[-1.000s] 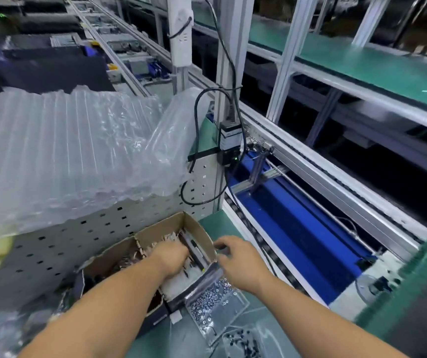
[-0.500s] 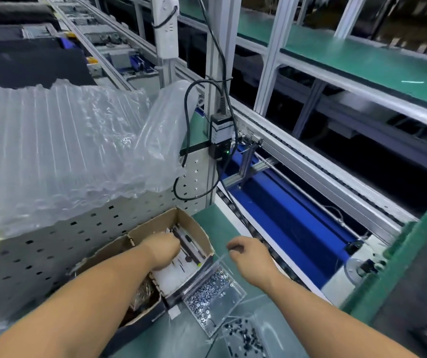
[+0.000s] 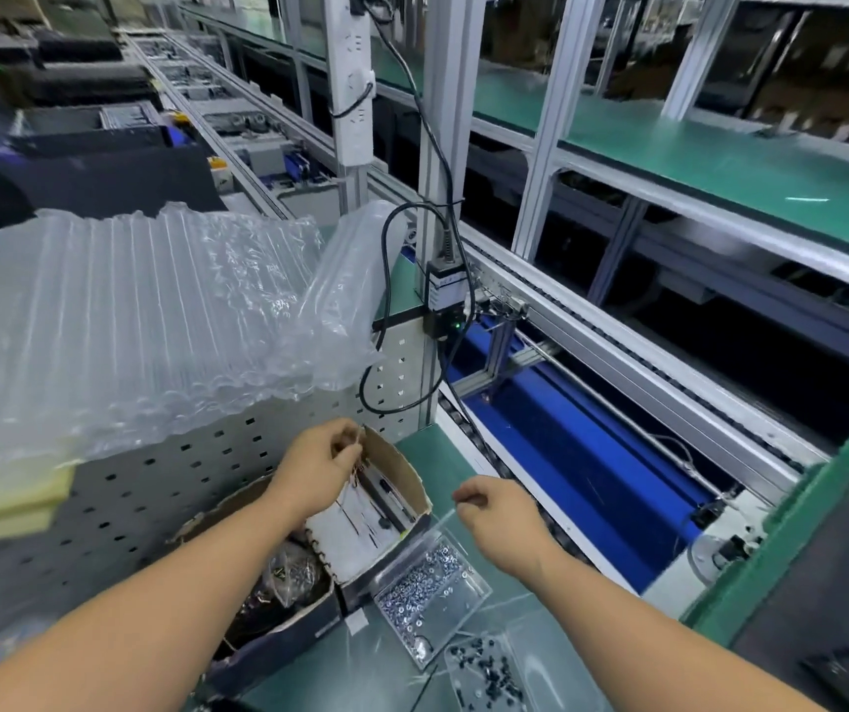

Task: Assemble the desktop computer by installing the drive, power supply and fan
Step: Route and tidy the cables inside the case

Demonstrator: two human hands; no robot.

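Our left hand point(image 3: 321, 467) pinched thin wires over the open cardboard box point(image 3: 402, 472) near the desk point(image 3: 427, 454)'s back edge, seemingly sorting out parts. Our right hand point(image 3: 499, 516) hovered curled beside it, above the clear tray of screws point(image 3: 430, 593); what it held, we could not tell. No drive, power supply or fan was in sight.

Green bench point(image 3: 432, 457) carries cardboard box point(image 3: 402, 472), two screw trays point(image 3: 430, 590)

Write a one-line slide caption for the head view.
Left hand pinches thin wires over a cardboard parts box while the right hand hovers above a clear tray of silver screws.
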